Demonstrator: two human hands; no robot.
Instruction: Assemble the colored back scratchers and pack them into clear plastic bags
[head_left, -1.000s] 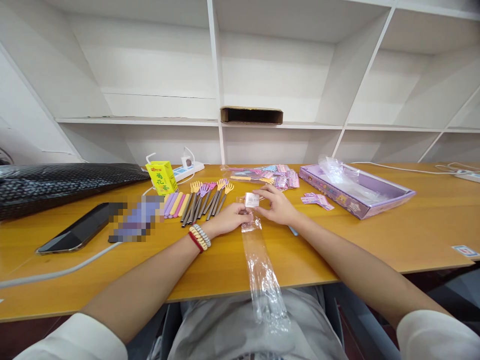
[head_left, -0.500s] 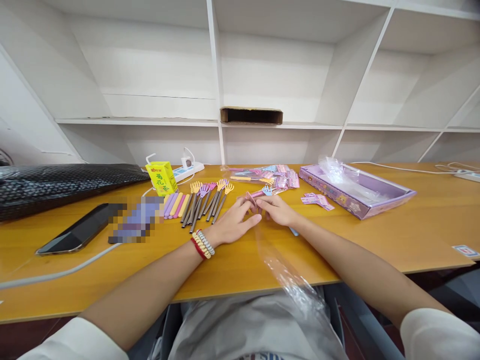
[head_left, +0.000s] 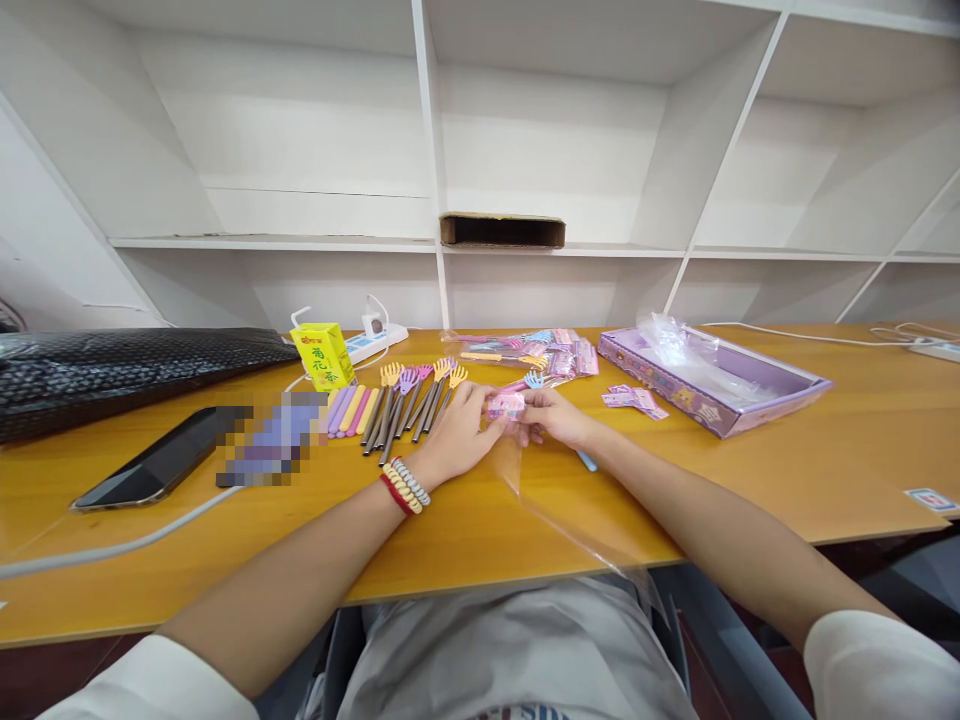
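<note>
My left hand (head_left: 459, 432) and my right hand (head_left: 561, 418) pinch a small pink printed card (head_left: 505, 404) between them, over the middle of the table. From beneath it a long clear plastic bag (head_left: 559, 520) trails over the table's front edge toward my lap. A blue claw-shaped head (head_left: 534, 379) shows just beyond my right hand, and a blue handle end (head_left: 587, 461) pokes out under my right wrist. Left of my left hand lie several back scratcher rods (head_left: 390, 410) with coloured claw heads, beside loose coloured handles (head_left: 351, 411).
Bagged back scratchers (head_left: 551, 352) lie in a pile behind my hands. To the right are more pink cards (head_left: 634, 400) and a purple box (head_left: 716, 417) holding clear plastic. A yellow carton (head_left: 322, 357), a phone (head_left: 157, 460) and a black bag (head_left: 142, 375) occupy the left.
The pink card has turned from edge-on to face me. My left fingers have shifted to its left side. The plastic bag now hangs flatter and less bunched.
</note>
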